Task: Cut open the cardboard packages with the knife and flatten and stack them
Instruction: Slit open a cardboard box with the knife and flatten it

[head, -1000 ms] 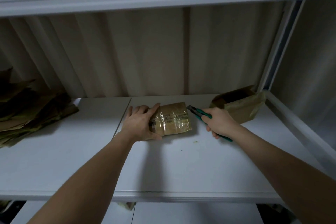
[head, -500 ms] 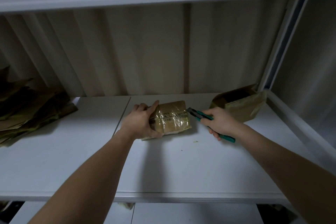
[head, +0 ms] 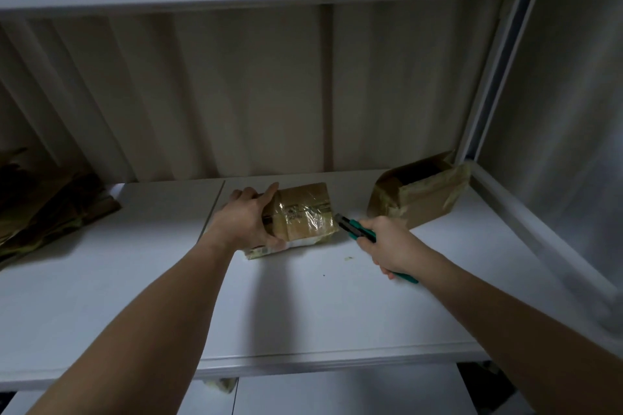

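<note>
The taped cardboard package [head: 301, 217] lies near the middle of the white shelf [head: 337, 307] and serves as the landmark here. The left hand [head: 247, 221] grips its left end, thumb over the top and fingers curled round the far side, tipping it slightly so its near edge lifts. Just right of the package, the right hand [head: 387, 242] is wrapped round the green knife [head: 359, 231], whose tip sits at the package's right edge; whether the blade touches the tape is hard to tell in this dim view. The clear tape across the package looks unbroken, so this one appears not yet cut.

Farther right of the package, at the shelf's back corner, an opened box [head: 418, 195] stands with its flaps up, seemingly cut but not flattened. Well to the left of the package, a stack of flattened cardboard [head: 47, 209] lies at the shelf's end, suggesting several packages are finished. Left to do, by my judgement: slit this package, flatten it and the opened box, and add both to the stack.
</note>
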